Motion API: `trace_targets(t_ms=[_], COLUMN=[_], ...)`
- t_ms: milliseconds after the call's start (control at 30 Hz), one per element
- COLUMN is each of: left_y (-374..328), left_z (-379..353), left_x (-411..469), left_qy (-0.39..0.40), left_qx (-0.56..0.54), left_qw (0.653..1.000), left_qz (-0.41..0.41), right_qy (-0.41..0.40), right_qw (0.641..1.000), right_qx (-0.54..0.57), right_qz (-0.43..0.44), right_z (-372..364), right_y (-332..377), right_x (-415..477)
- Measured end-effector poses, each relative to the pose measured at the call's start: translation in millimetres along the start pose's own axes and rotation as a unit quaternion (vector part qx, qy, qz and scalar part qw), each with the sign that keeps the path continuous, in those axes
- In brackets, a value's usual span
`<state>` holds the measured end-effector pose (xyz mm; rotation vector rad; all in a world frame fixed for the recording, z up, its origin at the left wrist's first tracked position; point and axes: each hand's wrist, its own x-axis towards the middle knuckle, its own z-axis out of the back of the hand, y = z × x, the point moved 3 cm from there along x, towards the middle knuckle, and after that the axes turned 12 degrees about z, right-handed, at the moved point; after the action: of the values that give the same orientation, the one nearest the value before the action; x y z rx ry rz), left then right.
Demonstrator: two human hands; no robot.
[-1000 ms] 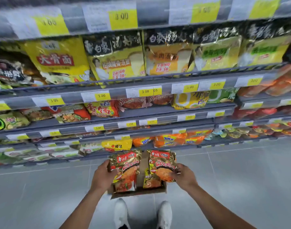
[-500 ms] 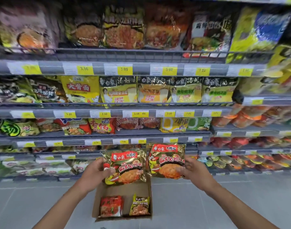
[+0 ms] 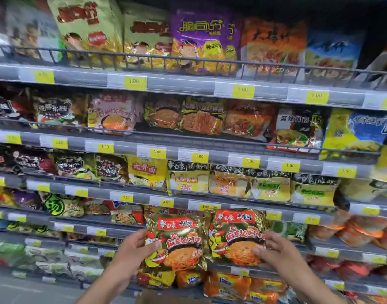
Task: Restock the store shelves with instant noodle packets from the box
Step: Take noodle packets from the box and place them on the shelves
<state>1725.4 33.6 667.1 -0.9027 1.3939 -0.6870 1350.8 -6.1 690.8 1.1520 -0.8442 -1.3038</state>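
Two gold instant noodle packets w/ red top labels are held upright, side by side, fronts toward the camera, in front of the lower shelves (image 3: 188, 148). The left packet (image 3: 177, 242) is gripped by the left hand (image 3: 133, 251): thumb pressed on the front near the left edge, remaining fingers hidden behind the pkt. The right packet (image 3: 236, 235) is gripped by the right hand (image 3: 278, 253): thumb on the front, lower right, fingers curled at the right edge. The right pkt sits slightly higher; inner edges meet or overlap, which one cannot be told. Shelf tiers are stocked w/ assorted noodle pkts; yellow price tags (image 3: 199, 156) are fixed along the rails. A brown strip of the box (image 3: 166, 299) is seen at frame bottom, btwn the forearms; contents not visible.
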Motion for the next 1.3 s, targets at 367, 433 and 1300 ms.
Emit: trace_targets(t_ms=[367, 433, 1300], left_y=[-66, -79, -112], left_z=[53, 58, 120], left_x=[9, 10, 56], left_qy=[0.021, 0.045, 0.091], left_qx=[-0.112, -0.109, -0.048], left_qw=[0.993, 0.993, 0.990], left_qz=[-0.015, -0.026, -0.091], right_qy=[-0.028, -0.043, -0.083], right_qw=[0.996, 0.994, 0.984], right_qx=[0.071, 0.072, 0.092], right_qz=[0.048, 0.064, 0.131], right_z=[-33, -40, -127], right_y=[76, 89, 224], right_x=[51, 57, 114])
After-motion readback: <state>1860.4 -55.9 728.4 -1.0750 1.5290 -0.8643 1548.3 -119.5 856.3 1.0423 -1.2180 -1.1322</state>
